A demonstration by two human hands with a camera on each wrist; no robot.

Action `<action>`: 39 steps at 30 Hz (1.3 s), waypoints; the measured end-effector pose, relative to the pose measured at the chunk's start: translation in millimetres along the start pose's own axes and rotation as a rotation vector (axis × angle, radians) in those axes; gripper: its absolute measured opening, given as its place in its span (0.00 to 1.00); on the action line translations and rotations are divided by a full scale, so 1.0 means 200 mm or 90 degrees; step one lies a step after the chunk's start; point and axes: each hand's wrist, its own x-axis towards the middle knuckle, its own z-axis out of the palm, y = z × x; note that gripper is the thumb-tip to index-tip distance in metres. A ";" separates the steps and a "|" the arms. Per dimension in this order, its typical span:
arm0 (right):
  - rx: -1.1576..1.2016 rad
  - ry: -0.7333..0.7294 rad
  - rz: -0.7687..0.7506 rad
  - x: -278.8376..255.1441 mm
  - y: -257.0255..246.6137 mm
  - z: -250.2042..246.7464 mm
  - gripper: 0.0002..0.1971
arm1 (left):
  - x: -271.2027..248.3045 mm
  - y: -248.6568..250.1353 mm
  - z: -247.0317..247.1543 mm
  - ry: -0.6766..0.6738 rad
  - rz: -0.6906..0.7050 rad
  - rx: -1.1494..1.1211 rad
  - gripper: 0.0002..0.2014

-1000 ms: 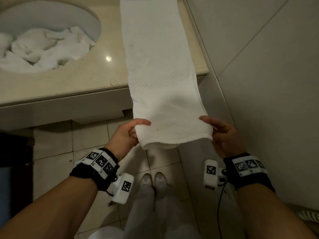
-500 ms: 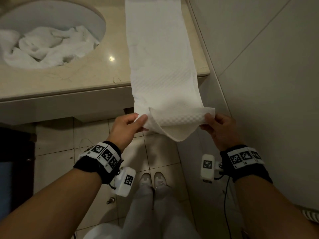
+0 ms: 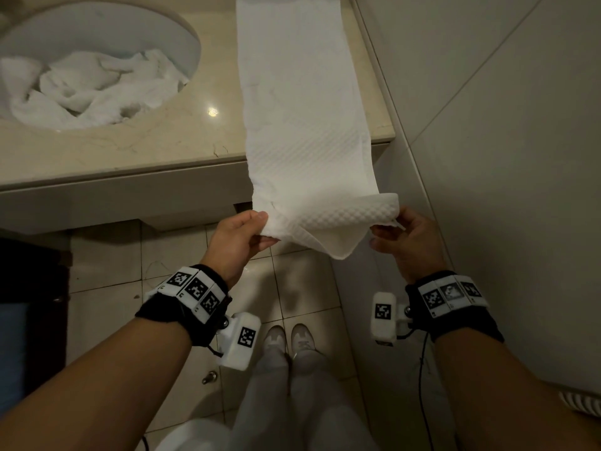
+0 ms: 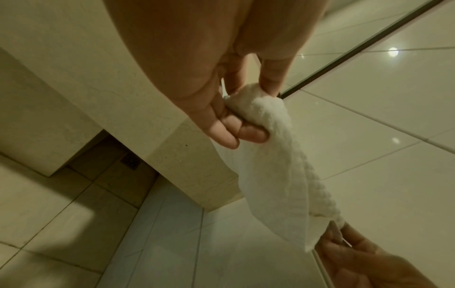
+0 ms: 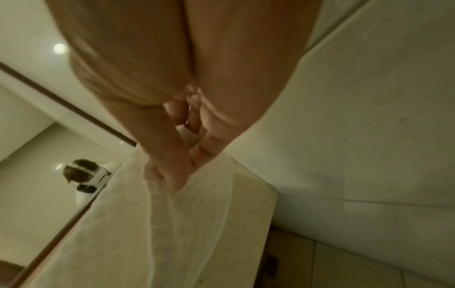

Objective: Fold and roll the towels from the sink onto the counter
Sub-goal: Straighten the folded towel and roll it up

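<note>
I pinch the near end of the folded towel (image 3: 302, 125), hanging off the bench (image 3: 162, 148) at frame centre: left hand (image 3: 239, 237) and right hand (image 3: 406, 239) gripping each corner. Rolling should start tight, edges level.

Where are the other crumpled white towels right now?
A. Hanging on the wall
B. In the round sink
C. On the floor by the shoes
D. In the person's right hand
B: the crumpled white towels lie heaped inside the round white sink, while both hands hold only the long white folded towel stretched off the beige stone counter.
</note>
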 end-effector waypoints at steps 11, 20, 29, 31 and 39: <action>-0.059 0.036 -0.057 0.04 -0.06 0.03 0.13 | 0.02 0.03 -0.04 0.057 0.147 0.250 0.11; -0.109 0.001 -0.131 0.08 -0.14 0.03 0.17 | 0.02 0.12 0.01 -0.041 0.258 0.369 0.22; -0.087 -0.065 -0.082 0.12 -0.14 -0.04 0.19 | 0.02 0.19 0.00 -0.115 0.185 0.536 0.25; -0.063 -0.076 -0.068 0.12 -0.14 -0.04 0.22 | 0.03 0.19 -0.01 -0.133 0.177 0.582 0.24; -0.114 -0.052 -0.057 0.14 -0.13 -0.03 0.12 | 0.08 0.17 -0.03 -0.135 0.208 0.636 0.12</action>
